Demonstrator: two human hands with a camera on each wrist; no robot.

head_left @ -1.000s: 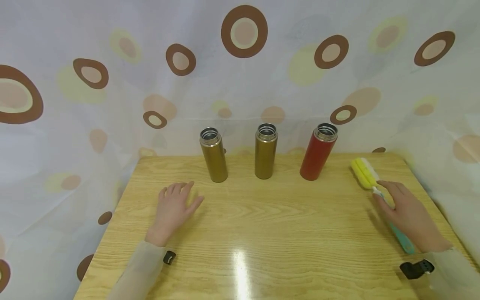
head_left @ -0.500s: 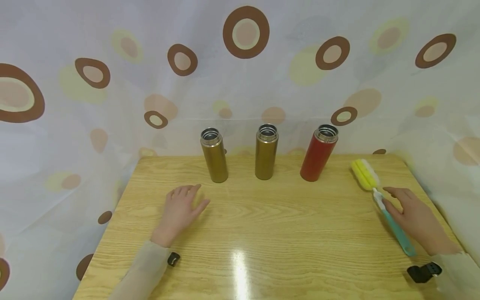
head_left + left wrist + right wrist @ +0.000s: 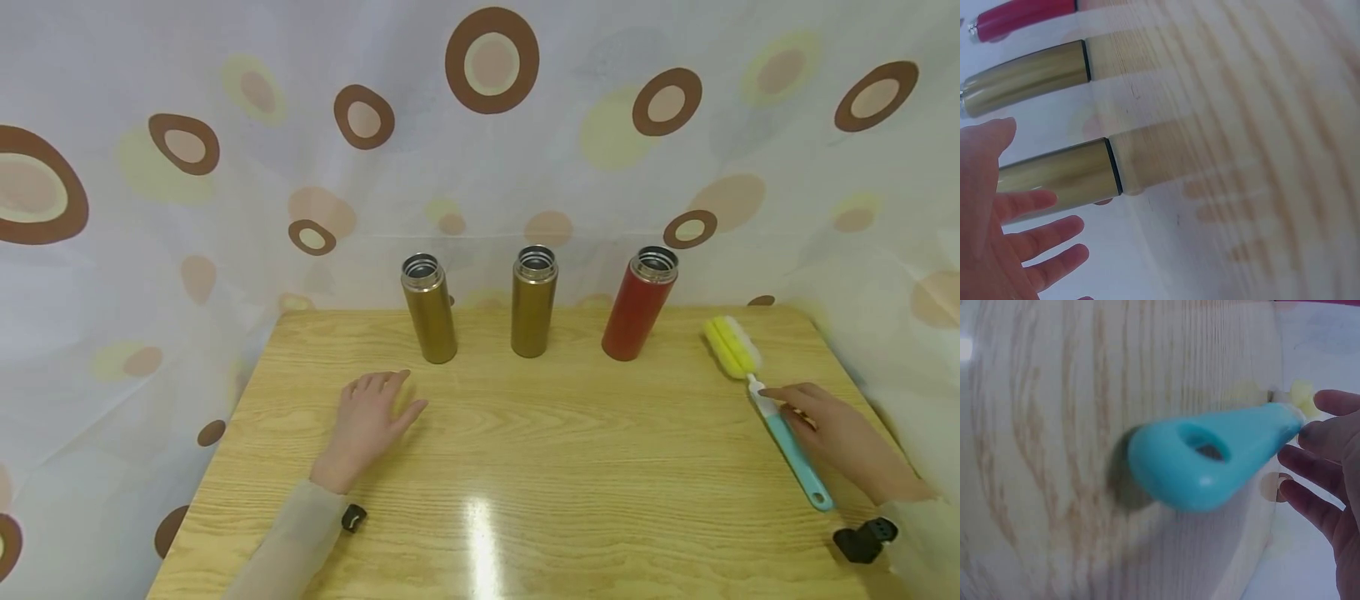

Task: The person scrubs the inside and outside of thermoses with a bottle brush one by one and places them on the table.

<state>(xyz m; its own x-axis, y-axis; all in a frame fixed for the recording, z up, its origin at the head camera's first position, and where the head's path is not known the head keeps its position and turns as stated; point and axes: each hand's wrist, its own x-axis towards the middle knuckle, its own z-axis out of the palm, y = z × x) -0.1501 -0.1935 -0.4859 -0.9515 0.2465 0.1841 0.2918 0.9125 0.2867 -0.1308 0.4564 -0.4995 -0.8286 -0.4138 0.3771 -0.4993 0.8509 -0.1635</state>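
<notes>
A bottle brush with a yellow and white sponge head [image 3: 732, 347] and a teal handle [image 3: 1210, 459] lies slanted at the table's right. My right hand [image 3: 840, 429] is beside it, its fingertips at the white neck [image 3: 763, 398]; the fingers look loosely spread, not wrapped round it. My left hand [image 3: 363, 429] hovers at the table's left with fingers apart, holding nothing. Nearest to it stands a gold flask [image 3: 431, 321], which the fingers partly cover in the left wrist view. Another gold flask [image 3: 532, 312] and a red flask [image 3: 637, 312] stand further right. All three are lidless.
The flasks stand in a row towards the back of the wooden table [image 3: 525, 483]. A patterned white curtain [image 3: 420, 192] with brown and yellow spots hangs behind and along the sides. Each wrist wears a small black device.
My left hand has drifted a little to the right. My right hand has shifted right, and its fingertips have come back to the brush's white neck. The flasks and brush stay put.
</notes>
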